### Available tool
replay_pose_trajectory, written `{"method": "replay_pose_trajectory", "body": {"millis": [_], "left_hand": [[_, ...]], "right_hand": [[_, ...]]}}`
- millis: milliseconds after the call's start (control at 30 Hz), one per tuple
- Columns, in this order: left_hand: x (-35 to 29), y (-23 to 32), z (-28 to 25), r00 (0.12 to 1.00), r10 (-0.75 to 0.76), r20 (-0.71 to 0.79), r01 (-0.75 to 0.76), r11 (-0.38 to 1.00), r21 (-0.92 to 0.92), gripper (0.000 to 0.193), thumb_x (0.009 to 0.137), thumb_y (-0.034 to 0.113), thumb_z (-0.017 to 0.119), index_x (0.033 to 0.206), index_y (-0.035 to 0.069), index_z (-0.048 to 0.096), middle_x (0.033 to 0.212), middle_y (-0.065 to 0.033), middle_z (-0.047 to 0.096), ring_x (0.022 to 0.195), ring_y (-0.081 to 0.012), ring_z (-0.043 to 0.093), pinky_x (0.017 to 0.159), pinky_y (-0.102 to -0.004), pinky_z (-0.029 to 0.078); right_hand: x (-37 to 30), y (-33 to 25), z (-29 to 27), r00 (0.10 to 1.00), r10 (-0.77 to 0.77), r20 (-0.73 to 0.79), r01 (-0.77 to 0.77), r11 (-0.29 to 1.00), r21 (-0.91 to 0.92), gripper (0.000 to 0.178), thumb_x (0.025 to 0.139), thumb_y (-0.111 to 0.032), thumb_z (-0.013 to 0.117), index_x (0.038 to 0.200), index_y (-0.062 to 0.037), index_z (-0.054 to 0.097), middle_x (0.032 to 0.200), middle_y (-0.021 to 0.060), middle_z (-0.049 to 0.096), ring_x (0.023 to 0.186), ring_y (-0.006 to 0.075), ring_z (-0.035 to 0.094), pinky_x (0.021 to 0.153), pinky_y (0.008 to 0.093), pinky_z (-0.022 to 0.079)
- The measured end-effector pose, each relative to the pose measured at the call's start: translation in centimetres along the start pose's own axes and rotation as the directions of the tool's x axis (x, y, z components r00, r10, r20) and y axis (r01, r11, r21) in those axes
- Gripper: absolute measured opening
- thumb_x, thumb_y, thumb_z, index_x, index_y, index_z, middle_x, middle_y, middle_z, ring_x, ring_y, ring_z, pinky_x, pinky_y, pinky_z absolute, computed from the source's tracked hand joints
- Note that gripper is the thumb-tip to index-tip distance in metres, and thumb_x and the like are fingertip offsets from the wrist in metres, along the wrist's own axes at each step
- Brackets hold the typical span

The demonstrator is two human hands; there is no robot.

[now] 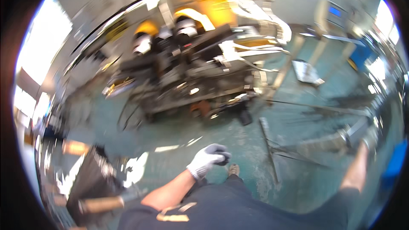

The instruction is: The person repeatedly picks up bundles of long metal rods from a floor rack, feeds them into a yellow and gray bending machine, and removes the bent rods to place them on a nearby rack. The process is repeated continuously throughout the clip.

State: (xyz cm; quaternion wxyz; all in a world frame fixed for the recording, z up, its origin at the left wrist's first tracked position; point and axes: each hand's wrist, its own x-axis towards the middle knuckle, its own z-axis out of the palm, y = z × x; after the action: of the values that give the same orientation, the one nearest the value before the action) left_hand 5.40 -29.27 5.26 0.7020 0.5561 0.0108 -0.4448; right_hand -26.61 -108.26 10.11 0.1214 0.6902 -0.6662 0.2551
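In front of my body is my left hand [208, 160], in a pale knit glove with dark grey at the fingertips. Its fingers are curled in, and whether the dark patch there is a held thing or the glove's own coating I cannot make out. My right arm reaches far out to the right. At its end my right hand [370, 139] is smeared by motion, and its fingers do not show clearly. Close to it is a grey metal part [357, 131] on a long-legged metal stand [269, 151]; touching or apart, I cannot tell.
Ahead stands a cluttered dark machine bench [187, 98] with a yellow machine housing [215, 6]. Lower left is a dark box-like thing [91, 183] beside tan cylinders [101, 204]. Blue objects [394, 162] stand at the right edge. My shoe [234, 170] is on the green floor [230, 140].
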Motion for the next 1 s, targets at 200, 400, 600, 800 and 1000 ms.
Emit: {"method": "replay_pose_trajectory", "body": {"millis": [200,400,600,800,1000], "left_hand": [[-4.8,-6.6,-7.8,0.888,-0.054,-0.457,0.049,0.999,-0.023,0.034,0.102,0.0,0.067,0.136,-0.002,0.066,0.117,-0.0163,0.081,0.102,-0.024,0.079,0.088,-0.0373,0.065],[-17.9,-13.5,-18.3,0.666,-0.044,-0.744,-0.225,0.94,-0.258,0.029,0.102,-0.001,0.067,0.132,0.002,0.068,0.112,-0.0152,0.083,0.095,-0.0237,0.08,0.081,-0.0371,0.064],[-35.7,-16.0,-33.1,0.296,0.218,-0.93,-0.453,0.889,0.064,0.025,0.096,-0.002,0.073,0.121,0.0,0.075,0.108,-0.0104,0.082,0.097,-0.0216,0.079,0.088,-0.036,0.063],[-57.7,-13.8,-47.1,-0.303,0.447,-0.841,-0.27,0.806,0.526,0.014,0.097,-0.005,0.076,0.108,0.003,0.076,0.11,-0.0022,0.076,0.099,-0.0149,0.073,0.094,-0.031,0.06],[-70.8,-13.0,-58.7,-0.535,0.59,-0.605,0.245,0.794,0.556,0.024,0.101,0.01,0.078,0.124,0.005,0.074,0.109,-0.008,0.08,0.107,-0.0235,0.077,0.101,-0.0368,0.06]], "right_hand": [[-4.7,7.5,3.3,0.786,-0.3,-0.541,0.42,0.9,0.111,0.042,0.112,-0.036,0.051,0.123,-0.0099,0.083,0.114,0.0196,0.084,0.095,0.0397,0.08,0.085,0.0545,0.063],[-45.6,3.9,5.9,0.801,-0.411,0.436,0.312,0.907,0.282,0.036,0.105,-0.029,0.068,0.128,-0.0034,0.079,0.12,0.0184,0.083,0.103,0.0319,0.077,0.095,0.0477,0.061],[-75.2,-12.5,4.0,0.22,-0.633,0.743,-0.035,0.756,0.654,0.039,0.095,-0.019,0.083,0.127,0.0016,0.075,0.111,0.0177,0.083,0.103,0.0311,0.077,0.099,0.0402,0.06],[-88.7,-30.0,-13.6,-0.195,-0.917,0.347,0.499,0.212,0.84,0.044,0.104,-0.028,0.073,0.136,0.0013,0.075,0.131,0.0211,0.081,0.126,0.0392,0.075,0.113,0.0466,0.056],[-103.8,-39.5,-25.7,-0.244,-0.959,0.143,0.3,0.065,0.952,0.035,0.099,-0.017,0.081,0.131,-0.0023,0.076,0.119,0.0205,0.083,0.111,0.0332,0.082,0.102,0.0423,0.062]]}}
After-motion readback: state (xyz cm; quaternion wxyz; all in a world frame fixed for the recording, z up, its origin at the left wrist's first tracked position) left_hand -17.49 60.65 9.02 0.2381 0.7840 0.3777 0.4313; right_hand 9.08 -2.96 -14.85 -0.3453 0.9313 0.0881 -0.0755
